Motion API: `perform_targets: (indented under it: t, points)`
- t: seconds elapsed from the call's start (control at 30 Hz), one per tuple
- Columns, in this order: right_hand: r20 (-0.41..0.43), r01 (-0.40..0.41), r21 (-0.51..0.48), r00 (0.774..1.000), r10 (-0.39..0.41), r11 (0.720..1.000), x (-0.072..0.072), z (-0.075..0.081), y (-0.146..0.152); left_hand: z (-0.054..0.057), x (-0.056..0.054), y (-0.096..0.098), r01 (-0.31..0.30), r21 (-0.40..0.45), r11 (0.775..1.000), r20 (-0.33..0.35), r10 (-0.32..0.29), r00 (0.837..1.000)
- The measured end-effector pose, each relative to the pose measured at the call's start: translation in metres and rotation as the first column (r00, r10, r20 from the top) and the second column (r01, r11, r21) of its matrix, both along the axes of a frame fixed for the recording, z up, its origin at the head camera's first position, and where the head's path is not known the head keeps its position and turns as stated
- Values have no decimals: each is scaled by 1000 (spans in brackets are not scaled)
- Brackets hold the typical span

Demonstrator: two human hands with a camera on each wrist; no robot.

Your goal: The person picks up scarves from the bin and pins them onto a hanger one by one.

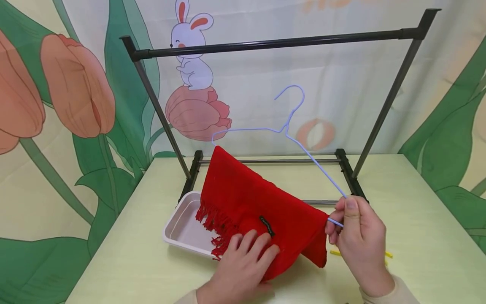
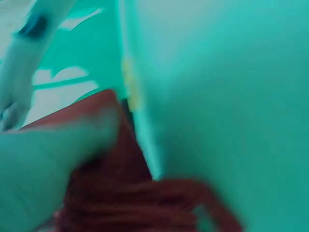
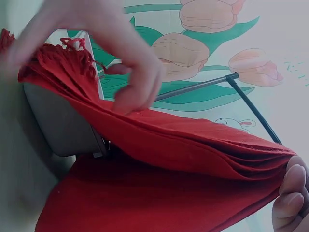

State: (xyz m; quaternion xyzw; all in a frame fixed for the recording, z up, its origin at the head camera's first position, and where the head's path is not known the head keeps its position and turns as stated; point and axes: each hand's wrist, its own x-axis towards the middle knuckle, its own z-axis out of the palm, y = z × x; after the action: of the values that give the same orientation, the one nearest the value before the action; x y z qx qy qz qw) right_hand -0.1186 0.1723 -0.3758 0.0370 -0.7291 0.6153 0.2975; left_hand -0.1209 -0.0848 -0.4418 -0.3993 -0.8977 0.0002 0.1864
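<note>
A red fringed scarf [image 1: 258, 190] hangs folded over the lower bar of a light blue wire hanger [image 1: 319, 166]. My right hand [image 1: 362, 240] grips the hanger's right corner between thumb and fingers, beside the scarf's folded edge. On the scarf's lower front, near a small black label [image 1: 267, 226], my left hand [image 1: 241, 268] rests with spread, bent fingers. Several layers of the scarf [image 3: 193, 140] show in the right wrist view, with the left hand [image 3: 125, 58] across them. The left wrist view is blurred, with a dark part of the scarf [image 2: 120, 164] visible.
A shallow pale tray [image 1: 182, 221] stands behind the scarf at left. Across the back of the table rises a black garment rack [image 1: 265, 45]. Yellow pieces [image 1: 389, 254] lie by the right hand, partly hidden. A printed curtain [image 1: 247, 76] hangs behind.
</note>
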Motion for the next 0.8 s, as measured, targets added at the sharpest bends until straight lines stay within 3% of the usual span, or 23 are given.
perform_targets:
  t: [0.07,0.13,0.23,0.37,0.47,0.53,0.67,0.73,0.8]
  points:
    - [0,-4,-3,1000,4,1000,-1,1,0,-5,5,4,-7,-12,1000,-75,6,997]
    - [-4,-5,8,1000,5,1000,-2,2,-1,-1,5,4,8,52,999,-136,-1,991]
    - [-22,-1,35,1000,2,999,-4,4,0,17,4,1,72,182,981,-211,-32,977]
    - [-58,20,53,998,-17,998,-10,8,2,49,9,0,161,279,947,-231,-97,968]
    - [-53,33,22,998,-32,999,-13,12,3,64,16,4,234,210,949,-184,-196,963]
    - [-38,41,-4,998,-41,999,-14,15,3,64,19,10,269,124,955,-110,-256,960]
    - [-11,43,-40,999,-44,998,-14,16,1,47,17,22,288,13,958,65,-288,955]
    - [-9,36,-30,999,-36,999,-14,14,0,37,14,25,276,9,961,149,-274,950]
    - [-4,24,-29,1000,-24,999,-14,11,0,30,10,26,257,22,966,251,-255,934]
